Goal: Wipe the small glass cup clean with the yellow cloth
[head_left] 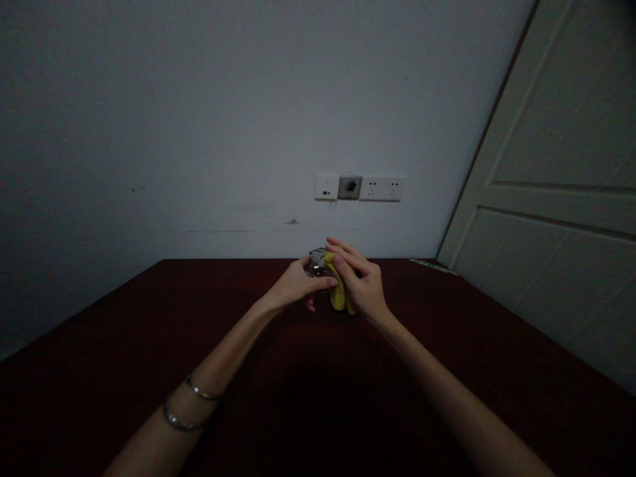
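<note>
My left hand (297, 283) is closed around a small clear, shiny vessel (318, 266) that looks like a drinking glass. Its lower part is hidden by the thumb and fingers. Pressed against the right side of the vessel is a yellow cloth (338, 296), with folds hanging below the fingers. My right hand (366, 283) grips this cloth, thumb on the near side and fingers over the top. Both hands meet above the far part of a dark red tabletop (238, 285).
Behind the table rises a pale wall (223, 132) with a row of sockets and switches (380, 188). A panelled door (556, 165) stands at the right. Near the table's far right corner lies a thin flat strip (432, 265). The light is dim.
</note>
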Available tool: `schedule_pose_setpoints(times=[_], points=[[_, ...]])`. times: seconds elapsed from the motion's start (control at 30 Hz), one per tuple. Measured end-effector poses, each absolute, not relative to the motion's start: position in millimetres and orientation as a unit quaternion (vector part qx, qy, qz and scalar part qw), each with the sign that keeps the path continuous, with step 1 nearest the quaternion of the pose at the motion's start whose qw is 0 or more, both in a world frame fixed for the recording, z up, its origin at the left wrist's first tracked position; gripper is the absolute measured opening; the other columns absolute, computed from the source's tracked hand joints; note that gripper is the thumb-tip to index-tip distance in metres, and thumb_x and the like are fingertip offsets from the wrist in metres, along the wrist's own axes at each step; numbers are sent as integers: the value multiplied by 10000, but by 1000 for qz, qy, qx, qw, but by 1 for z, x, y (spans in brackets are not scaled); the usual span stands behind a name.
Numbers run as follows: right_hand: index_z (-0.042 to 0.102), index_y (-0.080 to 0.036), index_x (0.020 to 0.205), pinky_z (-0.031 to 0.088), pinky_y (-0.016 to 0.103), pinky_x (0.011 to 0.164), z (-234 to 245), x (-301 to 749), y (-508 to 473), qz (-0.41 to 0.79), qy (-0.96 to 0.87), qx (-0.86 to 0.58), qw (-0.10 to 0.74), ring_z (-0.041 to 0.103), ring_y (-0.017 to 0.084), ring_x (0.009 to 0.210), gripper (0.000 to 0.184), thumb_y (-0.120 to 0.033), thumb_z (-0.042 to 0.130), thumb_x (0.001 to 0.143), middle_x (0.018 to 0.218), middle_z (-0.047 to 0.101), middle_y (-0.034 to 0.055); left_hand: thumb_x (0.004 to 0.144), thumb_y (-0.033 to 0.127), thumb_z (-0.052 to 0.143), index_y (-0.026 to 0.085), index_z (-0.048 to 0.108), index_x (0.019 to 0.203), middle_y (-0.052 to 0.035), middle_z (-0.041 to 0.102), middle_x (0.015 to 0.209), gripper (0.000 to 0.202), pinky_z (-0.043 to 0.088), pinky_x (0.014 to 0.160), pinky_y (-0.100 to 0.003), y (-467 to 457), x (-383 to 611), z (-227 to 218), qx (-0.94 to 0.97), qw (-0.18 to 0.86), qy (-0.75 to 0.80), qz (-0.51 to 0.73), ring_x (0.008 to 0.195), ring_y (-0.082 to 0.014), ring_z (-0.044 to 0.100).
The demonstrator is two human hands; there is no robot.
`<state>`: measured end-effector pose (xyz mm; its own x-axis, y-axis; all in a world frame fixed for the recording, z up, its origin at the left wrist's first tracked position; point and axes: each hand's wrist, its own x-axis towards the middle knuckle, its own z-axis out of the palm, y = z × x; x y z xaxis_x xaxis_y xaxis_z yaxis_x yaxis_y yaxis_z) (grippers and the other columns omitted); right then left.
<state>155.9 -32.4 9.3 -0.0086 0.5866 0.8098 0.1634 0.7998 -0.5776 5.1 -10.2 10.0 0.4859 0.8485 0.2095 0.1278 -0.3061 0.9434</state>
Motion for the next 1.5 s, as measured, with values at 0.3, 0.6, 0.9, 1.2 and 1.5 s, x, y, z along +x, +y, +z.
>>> schedule_pose_setpoints(times=[0.3, 0.6, 0.9, 1.2, 1.5], points=[[526, -296, 1249, 303, 437, 1080, 10, 173, -27, 210, -758, -264, 558, 431, 207, 1263, 429, -393, 552, 832, 1356, 488, 39, 654, 549, 673, 145, 511, 936, 28, 529, 617, 518, 507, 428, -263, -13, 1, 10, 693, 543, 313, 357, 409, -67, 478], [347, -266, 1369, 297, 476, 1070, 4, 171, -29, 138, -797, -304, 504, 396, 256, 1267, 832, -334, 749, 643, 1371, 416, 108, 658, 691, 564, 137, 530, 833, 2, 525, 594, 581, 509, 462, -265, -7, -4, 4, 665, 589, 327, 323, 435, -79, 484], [563, -166, 1174, 525, 429, 828, 1, 169, -15, 343, -666, -370, 550, 638, 249, 926, 653, -358, 766, 584, 1061, 665, 100, 619, 417, 746, 156, 508, 1151, -92, 611, 1038, 639, 486, 791, -333, 4, -8, -1, 787, 384, 312, 369, 892, -186, 593], [535, -155, 1176, 529, 423, 791, 4, 167, -20, 387, -682, -384, 488, 636, 249, 881, 605, -431, 698, 663, 1028, 657, 103, 621, 385, 746, 121, 504, 1099, -130, 612, 1070, 598, 477, 809, -385, 10, -2, -15, 746, 393, 351, 407, 927, -227, 595], [545, -211, 1196, 354, 427, 1053, -5, 158, -14, 334, -636, -351, 601, 511, 233, 1184, 486, -518, 504, 822, 1270, 561, 78, 522, 282, 815, 179, 471, 1135, -84, 608, 1036, 710, 478, 827, -392, 5, 10, -17, 717, 365, 337, 489, 960, -233, 586]])
